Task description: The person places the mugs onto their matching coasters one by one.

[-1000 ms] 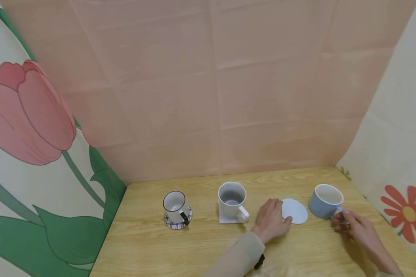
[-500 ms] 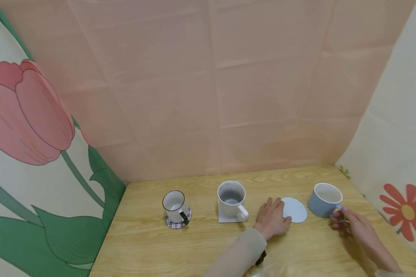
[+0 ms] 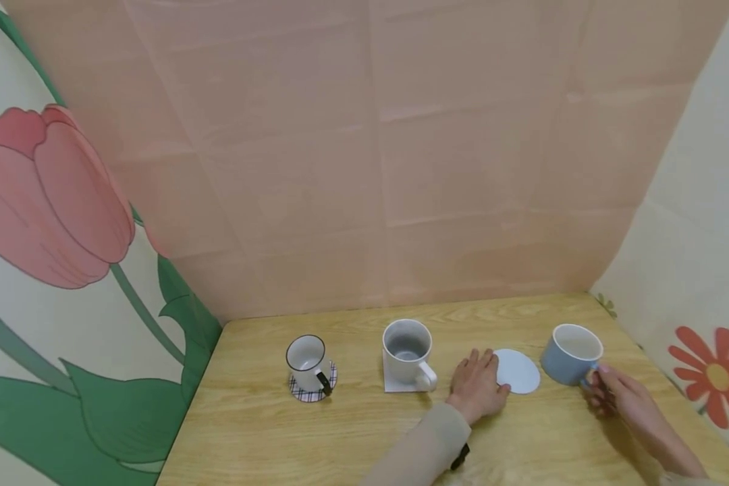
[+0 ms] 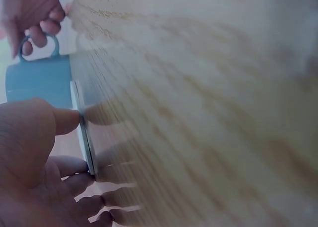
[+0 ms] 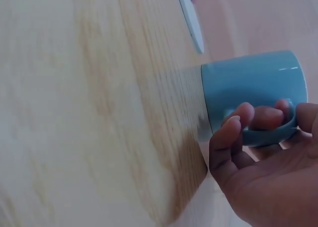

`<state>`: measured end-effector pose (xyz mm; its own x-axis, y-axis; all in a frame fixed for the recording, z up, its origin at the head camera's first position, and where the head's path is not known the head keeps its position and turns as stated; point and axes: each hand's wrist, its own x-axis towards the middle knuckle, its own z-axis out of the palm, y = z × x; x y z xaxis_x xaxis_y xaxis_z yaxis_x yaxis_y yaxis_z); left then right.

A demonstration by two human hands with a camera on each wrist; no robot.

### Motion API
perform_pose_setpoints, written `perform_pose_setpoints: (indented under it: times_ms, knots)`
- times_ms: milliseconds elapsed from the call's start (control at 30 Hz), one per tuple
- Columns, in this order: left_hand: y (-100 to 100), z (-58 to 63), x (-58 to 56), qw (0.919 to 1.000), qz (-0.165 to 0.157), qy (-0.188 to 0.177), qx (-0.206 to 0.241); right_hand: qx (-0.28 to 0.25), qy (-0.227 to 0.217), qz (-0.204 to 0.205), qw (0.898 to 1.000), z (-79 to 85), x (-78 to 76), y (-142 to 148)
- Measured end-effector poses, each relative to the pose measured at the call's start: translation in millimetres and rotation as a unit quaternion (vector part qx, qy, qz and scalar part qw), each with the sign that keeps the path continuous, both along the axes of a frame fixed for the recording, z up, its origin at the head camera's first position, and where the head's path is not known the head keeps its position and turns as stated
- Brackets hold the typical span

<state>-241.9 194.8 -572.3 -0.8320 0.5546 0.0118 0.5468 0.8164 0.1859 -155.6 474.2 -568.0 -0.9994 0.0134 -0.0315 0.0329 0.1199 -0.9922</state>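
Note:
A light-blue round coaster (image 3: 519, 372) lies on the wooden table (image 3: 255, 445). My left hand (image 3: 476, 385) rests at its left side, and in the left wrist view thumb and forefinger hold the edge of the coaster (image 4: 85, 137). Right of it stands a blue mug (image 3: 566, 366) with a pale inside, upright on the table and apart from the coaster. My right hand (image 3: 628, 398) grips this mug by its handle; in the right wrist view, fingers pass through the handle of the mug (image 5: 253, 83).
A white mug (image 3: 408, 354) stands on a white square coaster (image 3: 395, 385) left of my left hand. Farther left, a black-rimmed mug (image 3: 306, 364) sits off-centre on a checked round coaster (image 3: 304, 395). A pink backdrop (image 3: 376, 169) and flowered side panels border the table.
Hardly anything differs. The view shifts slightly, while both hands, the blue mug and the round coaster keep their places.

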Motion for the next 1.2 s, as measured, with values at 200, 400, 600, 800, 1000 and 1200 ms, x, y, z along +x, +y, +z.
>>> perform_pose_setpoints:
  times_ms: [200,400,600,800,1000,1200]
  knots:
    - [0,-1.6,1.1,1.0000,0.000,0.009,-0.003,-0.006,0.025,0.009,1.000,-3.7,0.4,0]
    - [0,-2.0,1.2,0.9999,-0.004,0.009,-0.001,-0.019,0.047,0.026,0.998,-4.5,1.9,-4]
    - [0,-0.1,0.6,0.9998,-0.006,0.019,-0.009,-0.012,0.059,0.009,0.998,-7.1,3.6,-6]
    - [-1,2.3,-0.5,0.9996,-0.002,0.027,-0.008,0.015,0.064,-0.015,0.998,-8.3,2.8,-6]
    - [-1,2.1,-0.2,0.9997,-0.004,0.020,-0.011,-0.012,0.068,-0.016,0.997,-10.8,2.3,-5]
    - [-2,1.9,0.7,0.9994,-0.001,0.025,-0.023,-0.074,0.074,0.005,0.995,-13.9,3.2,-4]
